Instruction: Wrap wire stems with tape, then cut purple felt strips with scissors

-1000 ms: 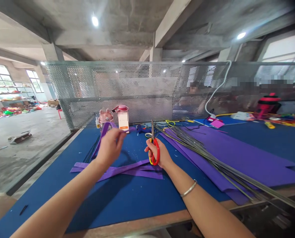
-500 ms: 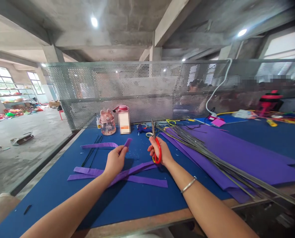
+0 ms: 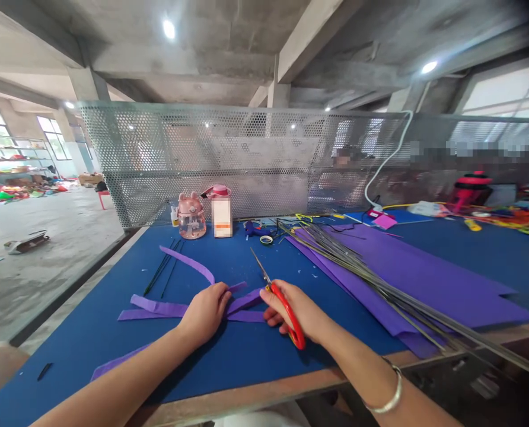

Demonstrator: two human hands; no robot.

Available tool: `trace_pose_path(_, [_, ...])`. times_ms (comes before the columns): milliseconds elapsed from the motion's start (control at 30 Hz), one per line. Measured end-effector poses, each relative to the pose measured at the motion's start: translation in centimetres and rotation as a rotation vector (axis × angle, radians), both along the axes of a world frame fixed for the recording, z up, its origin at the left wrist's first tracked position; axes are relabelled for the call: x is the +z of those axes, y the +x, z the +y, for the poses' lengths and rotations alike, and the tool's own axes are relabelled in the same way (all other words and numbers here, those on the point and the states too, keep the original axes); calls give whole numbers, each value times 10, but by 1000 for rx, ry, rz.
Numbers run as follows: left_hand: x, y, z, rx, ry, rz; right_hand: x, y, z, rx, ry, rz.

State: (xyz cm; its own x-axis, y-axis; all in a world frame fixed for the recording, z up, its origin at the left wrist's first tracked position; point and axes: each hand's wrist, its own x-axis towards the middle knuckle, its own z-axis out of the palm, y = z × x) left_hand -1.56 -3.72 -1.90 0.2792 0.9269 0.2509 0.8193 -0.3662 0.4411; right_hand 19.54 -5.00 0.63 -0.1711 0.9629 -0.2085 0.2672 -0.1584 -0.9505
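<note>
My left hand (image 3: pixel 206 313) is closed on a purple fabric strip (image 3: pixel 188 261); a short end pokes out past the thumb and the long part curves up to the left. Red-handled scissors (image 3: pixel 290 313) are in my right hand (image 3: pixel 296 309), blades pointing up and to the left, apart from the held strip. More purple strips (image 3: pixel 158 307) lie crossed on the blue tabletop beneath and beside my left hand. Another strip's end (image 3: pixel 252 299) reaches my right fingers; I cannot tell whether they grip it. Part of one more strip (image 3: pixel 113 363) shows behind my left forearm.
Large purple sheets (image 3: pixel 429 273) under a bundle of thin grey stems (image 3: pixel 371 273) cover the table's right side. Pink bottles (image 3: pixel 192 218), a blue tool (image 3: pixel 256 229) and a tape roll (image 3: pixel 266 239) stand near the perforated metal screen (image 3: pixel 255 157). Dark wires (image 3: pixel 160 270) lie left.
Both hands have come down closer to me, my left with the strip and my right with the scissors. The scissors have tilted leftward. Another strip now shows by my left forearm.
</note>
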Motion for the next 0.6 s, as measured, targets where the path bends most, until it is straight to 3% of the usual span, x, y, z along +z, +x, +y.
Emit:
trace_pose_path(167, [11, 1, 9, 11, -4, -174, 8, 14, 34, -49, 98, -14])
trace_pose_path(267, [27, 10, 32, 67, -124, -519, 19, 20, 50, -23, 264, -36])
trace_pose_path(367, [38, 24, 48, 14, -345, -919, 29, 20, 68, -2, 521, -99])
trace_pose_path(500, [34, 37, 39, 53, -571, -1179, 24, 20, 80, 51, 653, -150])
trace_pose_path(600, [27, 39, 23, -1, -580, -1198, 14, 21, 74, 119, 648, -88])
